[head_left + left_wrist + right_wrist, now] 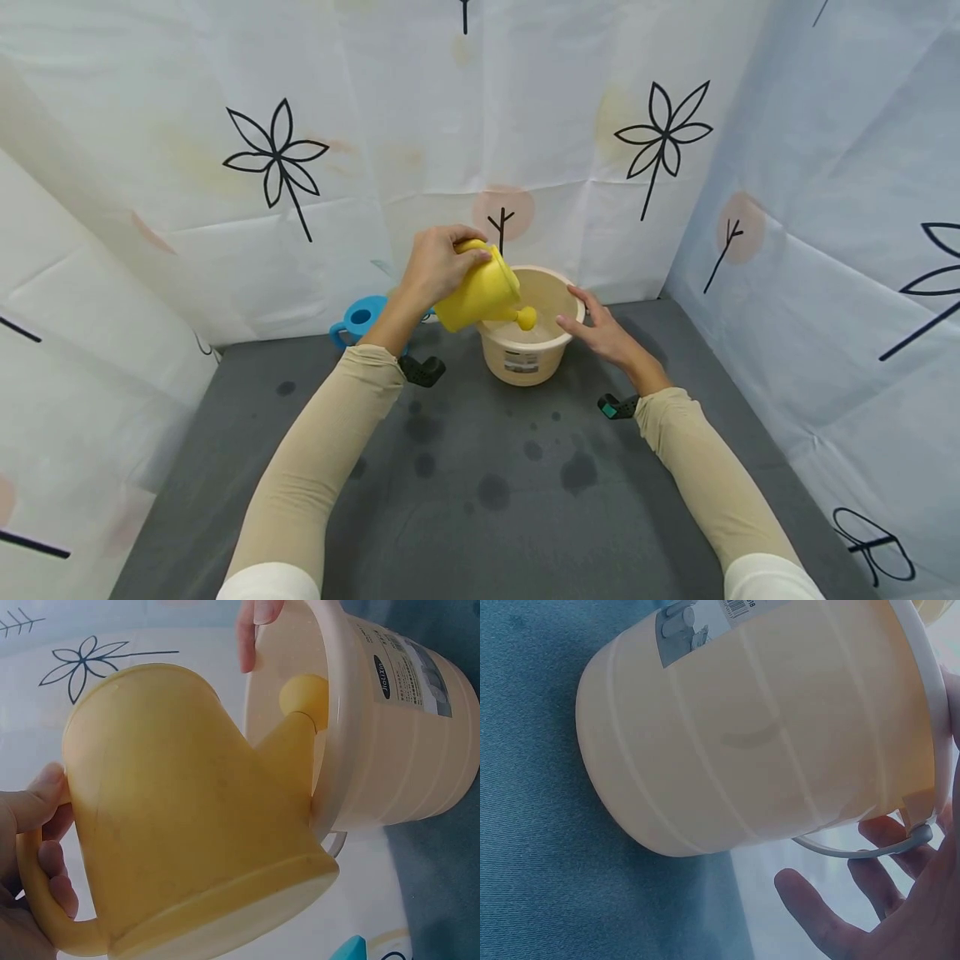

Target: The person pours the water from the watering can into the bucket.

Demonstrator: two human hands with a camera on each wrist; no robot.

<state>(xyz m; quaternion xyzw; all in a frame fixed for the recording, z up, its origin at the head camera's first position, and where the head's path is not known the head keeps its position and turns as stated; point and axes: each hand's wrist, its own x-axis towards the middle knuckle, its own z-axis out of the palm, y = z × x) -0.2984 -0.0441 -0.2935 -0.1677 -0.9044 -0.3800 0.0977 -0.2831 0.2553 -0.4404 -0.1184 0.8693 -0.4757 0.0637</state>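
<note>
1. The left hand (442,262) grips the handle of a yellow watering can (480,296), tipped with its spout head (526,317) over the bucket opening, right of that hand.
2. The right hand (606,335) touches the bucket's right rim, fingers spread and loosely extended near the wire handle (855,853).
3. The cream bucket (497,357) stands upright on the dark table (480,550), between both hands.
4. A blue watering can (367,303) stands left of the left hand, partly hidden by that forearm.
</note>
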